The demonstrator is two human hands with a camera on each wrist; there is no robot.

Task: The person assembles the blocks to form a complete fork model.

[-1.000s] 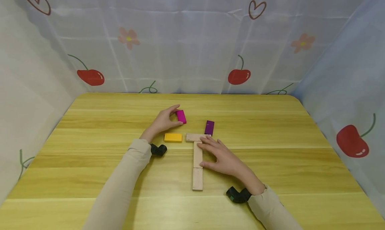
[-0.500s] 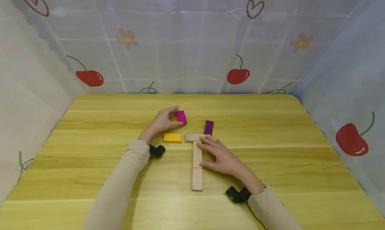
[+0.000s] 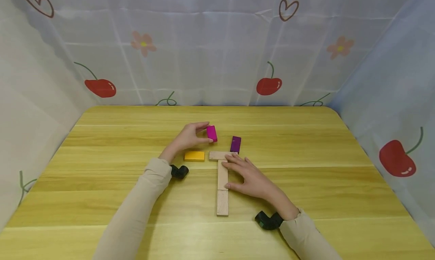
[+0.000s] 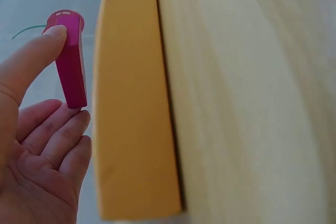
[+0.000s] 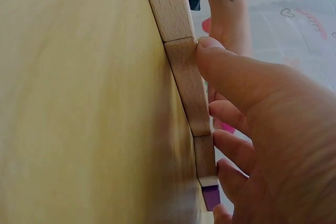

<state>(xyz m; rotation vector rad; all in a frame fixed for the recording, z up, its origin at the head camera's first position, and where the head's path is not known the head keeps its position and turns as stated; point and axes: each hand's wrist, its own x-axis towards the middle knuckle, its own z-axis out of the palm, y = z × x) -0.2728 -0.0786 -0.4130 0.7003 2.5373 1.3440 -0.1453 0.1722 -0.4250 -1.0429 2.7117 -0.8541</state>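
Note:
My left hand (image 3: 188,137) pinches a magenta wooden block (image 3: 212,134) between thumb and fingertips, behind the row of plain blocks. The left wrist view shows the thumb on one end of the block and fingertips at the other. My right hand (image 3: 251,179) rests with spread fingers against plain wooden blocks: its thumb touches the middle block (image 5: 184,87), its fingertips reach the crosswise block (image 3: 217,156). A third plain block (image 3: 222,203) continues the line toward me, forming a T. A purple block (image 3: 235,143) stands against the crosswise block's right end, pointing away.
A yellow block (image 3: 194,156) lies left of the crosswise block, below my left wrist; it looms large in the left wrist view. Black wrist cameras (image 3: 268,220) sit low beside both sleeves. A printed curtain (image 3: 204,56) closes off the far edge of the wooden table (image 3: 306,139).
My left hand has shifted right with the magenta block, nearer to the purple one. My right hand and the plain blocks have stayed in place.

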